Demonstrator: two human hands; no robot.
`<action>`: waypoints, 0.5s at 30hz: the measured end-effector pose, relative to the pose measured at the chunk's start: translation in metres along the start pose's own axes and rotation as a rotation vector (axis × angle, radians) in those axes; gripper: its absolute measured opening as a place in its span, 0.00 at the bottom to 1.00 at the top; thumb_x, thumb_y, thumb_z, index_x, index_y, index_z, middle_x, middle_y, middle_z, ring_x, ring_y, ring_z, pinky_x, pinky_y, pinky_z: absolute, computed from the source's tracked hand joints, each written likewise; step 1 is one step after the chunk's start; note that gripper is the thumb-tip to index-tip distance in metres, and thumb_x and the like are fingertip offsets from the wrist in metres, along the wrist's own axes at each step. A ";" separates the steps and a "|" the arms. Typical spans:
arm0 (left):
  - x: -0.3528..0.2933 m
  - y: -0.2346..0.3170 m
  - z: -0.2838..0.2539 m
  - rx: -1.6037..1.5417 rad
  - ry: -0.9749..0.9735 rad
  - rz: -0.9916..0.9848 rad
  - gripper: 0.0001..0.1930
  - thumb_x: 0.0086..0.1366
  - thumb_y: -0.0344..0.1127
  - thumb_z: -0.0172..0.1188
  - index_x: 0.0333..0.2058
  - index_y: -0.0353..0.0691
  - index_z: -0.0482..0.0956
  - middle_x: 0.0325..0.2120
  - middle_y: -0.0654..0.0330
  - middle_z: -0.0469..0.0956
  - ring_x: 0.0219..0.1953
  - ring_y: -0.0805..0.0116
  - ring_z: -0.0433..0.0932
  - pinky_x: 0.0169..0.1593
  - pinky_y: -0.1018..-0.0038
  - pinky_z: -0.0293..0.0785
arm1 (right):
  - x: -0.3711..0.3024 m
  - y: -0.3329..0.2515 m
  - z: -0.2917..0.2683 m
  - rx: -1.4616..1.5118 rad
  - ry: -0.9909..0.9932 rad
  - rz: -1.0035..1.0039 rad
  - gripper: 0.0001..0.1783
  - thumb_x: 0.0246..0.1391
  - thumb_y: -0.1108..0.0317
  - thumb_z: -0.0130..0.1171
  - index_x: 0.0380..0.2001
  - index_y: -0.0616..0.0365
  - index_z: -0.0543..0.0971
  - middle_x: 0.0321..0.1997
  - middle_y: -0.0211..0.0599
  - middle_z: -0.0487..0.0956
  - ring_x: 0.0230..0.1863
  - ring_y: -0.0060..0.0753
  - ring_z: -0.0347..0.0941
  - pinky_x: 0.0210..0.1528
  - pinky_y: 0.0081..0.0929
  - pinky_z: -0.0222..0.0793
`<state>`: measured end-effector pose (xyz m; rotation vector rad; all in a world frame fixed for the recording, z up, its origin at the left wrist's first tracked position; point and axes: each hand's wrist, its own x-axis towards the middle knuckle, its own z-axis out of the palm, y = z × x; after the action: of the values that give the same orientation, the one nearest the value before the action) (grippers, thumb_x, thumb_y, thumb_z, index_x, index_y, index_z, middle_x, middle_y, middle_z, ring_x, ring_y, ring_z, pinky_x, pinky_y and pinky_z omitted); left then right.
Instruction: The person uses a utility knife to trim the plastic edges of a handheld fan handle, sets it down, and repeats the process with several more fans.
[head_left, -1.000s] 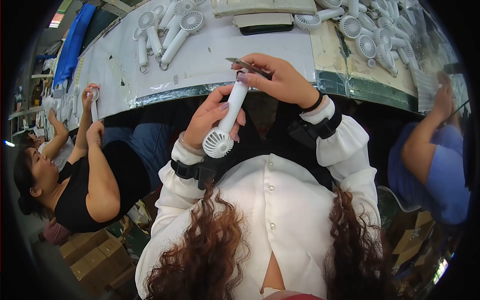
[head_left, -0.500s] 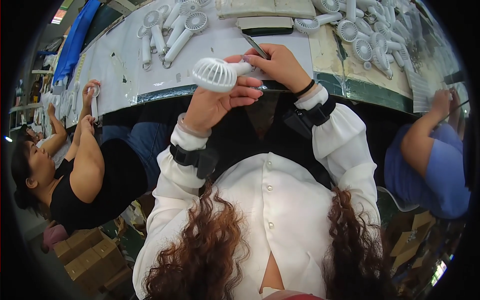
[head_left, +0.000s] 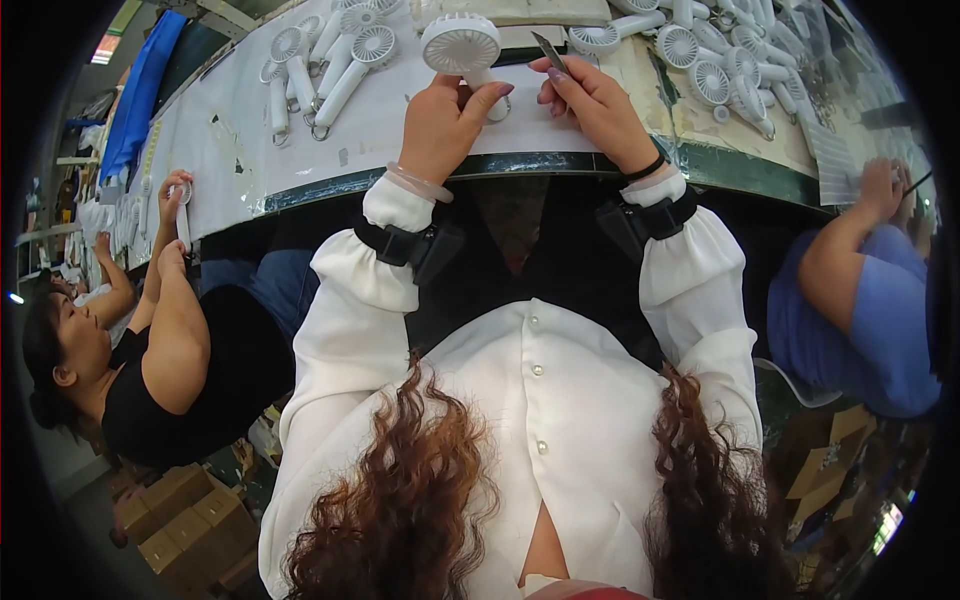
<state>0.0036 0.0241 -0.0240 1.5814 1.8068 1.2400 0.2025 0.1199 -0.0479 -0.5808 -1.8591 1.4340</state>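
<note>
My left hand [head_left: 447,122] is closed around the handle of a white handheld fan [head_left: 461,46], held upright over the table's front part. The fan's round, slotted head points away from me, and a small metal ring hangs at the handle's lower end. A little to the right, my right hand [head_left: 596,108] grips a slim, dark-bladed knife [head_left: 548,50], its blade pointing up and to the left. Blade and fan are apart. Part of the knife's handle is hidden by my fingers.
Several white fans [head_left: 345,85] lie at the left on the white table sheet [head_left: 235,165]. More fans [head_left: 710,80] are heaped at the right. The table's green edge [head_left: 520,165] runs before me. A person in black [head_left: 150,370] works at left, another in blue [head_left: 850,310] at right.
Both hands have moved farther from me and drawn apart. The fan has turned from lying sideways to upright, and the knife has moved away from its handle.
</note>
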 end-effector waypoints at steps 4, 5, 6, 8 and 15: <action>0.008 0.001 0.005 0.075 -0.009 0.056 0.26 0.62 0.55 0.65 0.39 0.33 0.80 0.21 0.56 0.81 0.24 0.64 0.80 0.31 0.70 0.74 | -0.005 -0.010 -0.003 0.064 -0.037 0.100 0.18 0.71 0.62 0.47 0.59 0.54 0.75 0.29 0.21 0.74 0.28 0.10 0.65 0.31 0.10 0.63; 0.011 0.001 0.005 0.097 -0.031 0.054 0.26 0.62 0.56 0.65 0.40 0.33 0.80 0.23 0.55 0.82 0.25 0.63 0.81 0.31 0.70 0.74 | -0.006 -0.011 -0.003 0.085 -0.045 0.143 0.19 0.71 0.61 0.47 0.59 0.53 0.75 0.28 0.20 0.74 0.26 0.09 0.64 0.30 0.09 0.61; 0.014 0.003 0.006 0.118 -0.057 0.056 0.26 0.62 0.56 0.66 0.40 0.33 0.80 0.24 0.54 0.83 0.26 0.62 0.82 0.32 0.71 0.75 | -0.008 -0.013 -0.005 0.085 -0.039 0.140 0.19 0.71 0.61 0.47 0.59 0.53 0.75 0.28 0.20 0.74 0.26 0.09 0.64 0.30 0.09 0.61; 0.011 0.007 0.006 0.103 -0.040 0.042 0.27 0.61 0.56 0.66 0.40 0.33 0.80 0.24 0.54 0.83 0.26 0.62 0.82 0.32 0.71 0.75 | -0.012 -0.015 -0.011 0.122 0.027 0.181 0.19 0.71 0.60 0.48 0.60 0.52 0.75 0.26 0.19 0.73 0.25 0.08 0.62 0.27 0.08 0.58; 0.002 0.004 0.004 -0.005 -0.017 -0.028 0.25 0.64 0.53 0.66 0.42 0.32 0.80 0.25 0.57 0.83 0.25 0.72 0.77 0.31 0.75 0.71 | -0.016 -0.009 -0.010 0.082 0.122 0.118 0.19 0.71 0.59 0.48 0.59 0.52 0.76 0.26 0.18 0.71 0.23 0.08 0.60 0.26 0.09 0.55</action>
<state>0.0083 0.0275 -0.0224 1.5546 1.8075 1.2138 0.2218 0.1122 -0.0417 -0.7318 -1.6870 1.5084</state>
